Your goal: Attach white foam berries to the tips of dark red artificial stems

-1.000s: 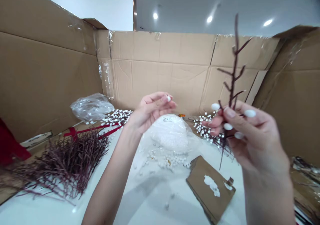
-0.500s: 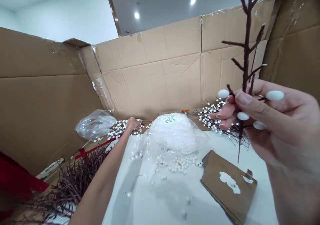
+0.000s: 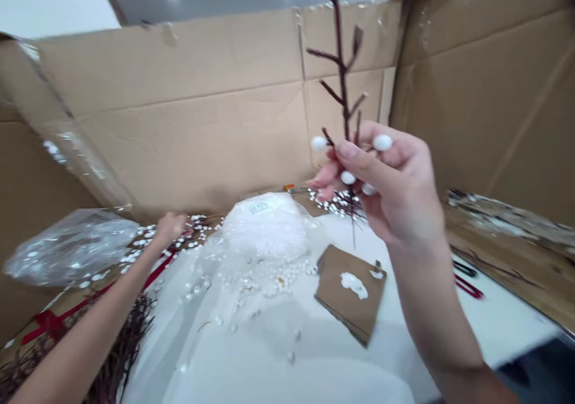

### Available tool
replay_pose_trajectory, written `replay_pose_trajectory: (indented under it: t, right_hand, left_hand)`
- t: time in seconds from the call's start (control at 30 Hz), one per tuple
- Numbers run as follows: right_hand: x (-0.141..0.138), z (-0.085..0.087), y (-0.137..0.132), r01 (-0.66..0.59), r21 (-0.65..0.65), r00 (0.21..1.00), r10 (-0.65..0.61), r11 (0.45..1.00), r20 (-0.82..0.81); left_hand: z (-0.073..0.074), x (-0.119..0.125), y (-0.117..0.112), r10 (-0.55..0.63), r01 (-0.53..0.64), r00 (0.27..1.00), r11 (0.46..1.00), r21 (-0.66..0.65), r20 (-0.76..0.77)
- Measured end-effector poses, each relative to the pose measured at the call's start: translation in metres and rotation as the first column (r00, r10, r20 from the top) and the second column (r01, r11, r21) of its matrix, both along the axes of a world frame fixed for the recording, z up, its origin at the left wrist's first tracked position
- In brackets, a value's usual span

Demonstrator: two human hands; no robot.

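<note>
- The right hand (image 3: 390, 182) is curled nearly shut, thumb and fingers pinching the stem of a dark red twig (image 3: 340, 62), which stands upright in the upper middle of the frame, well above the worktop (image 3: 251, 362).
- White berries (image 3: 382, 142) tip the twig's short side shoots just around those fingers.
- The left arm crosses from the lower left, and the left hand (image 3: 171, 227) lies low at the far edge of the worktop, touching or just above a spread of berry sprigs (image 3: 179, 236). Its fingers are bent down and partly hidden, so I cannot tell whether it has hold of anything.
- Loose beads (image 3: 269, 284) lie scattered at centre, in front of a clear bag of beads (image 3: 265, 230).
- To their right lies a cardboard scrap (image 3: 336, 290) with a white dab (image 3: 353, 285).
- More sprigs (image 3: 336, 203) sit behind the right hand.
- Cardboard walls (image 3: 179, 122) close off the back.
</note>
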State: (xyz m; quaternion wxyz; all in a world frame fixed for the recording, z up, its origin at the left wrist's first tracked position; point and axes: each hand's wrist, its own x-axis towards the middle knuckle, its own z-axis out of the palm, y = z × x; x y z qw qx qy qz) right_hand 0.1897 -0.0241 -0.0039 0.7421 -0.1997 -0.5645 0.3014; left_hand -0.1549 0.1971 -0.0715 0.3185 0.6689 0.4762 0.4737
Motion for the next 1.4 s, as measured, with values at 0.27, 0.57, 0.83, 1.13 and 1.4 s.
replay_pose_trajectory:
  t: [0.27,0.57,0.83,1.13,1.4]
  right_hand:
    - [0.035,0.015,-0.033,0.125,0.198,0.992,-0.124,0.972,-0.017]
    - [0.062,-0.050,-0.089,0.284,-0.112,0.959,-0.285,0.952,0.006]
    - [0.073,-0.136,-0.119,0.156,-0.583,0.968,-0.241,0.797,-0.071]
    - [0.065,-0.146,-0.119,0.058,-0.601,0.969,-0.190,0.797,-0.158]
    - [0.073,-0.155,-0.118,0.048,-0.620,0.956,-0.216,0.783,-0.197]
  left_hand:
    - [0.049,0.066,-0.101,0.429,-0.238,0.641,0.899,0.368,-0.636]
    - [-0.027,0.149,-0.217,0.176,0.643,0.418,0.636,0.427,-0.891]
    - [-0.068,0.221,-0.190,-0.438,0.567,0.621,0.823,-0.013,-0.650]
    - [-0.089,0.318,-0.148,-0.575,0.686,0.604,0.728,-0.008,-0.552]
    - [-0.097,0.322,-0.137,-0.589,0.663,0.664,0.749,-0.002,-0.461]
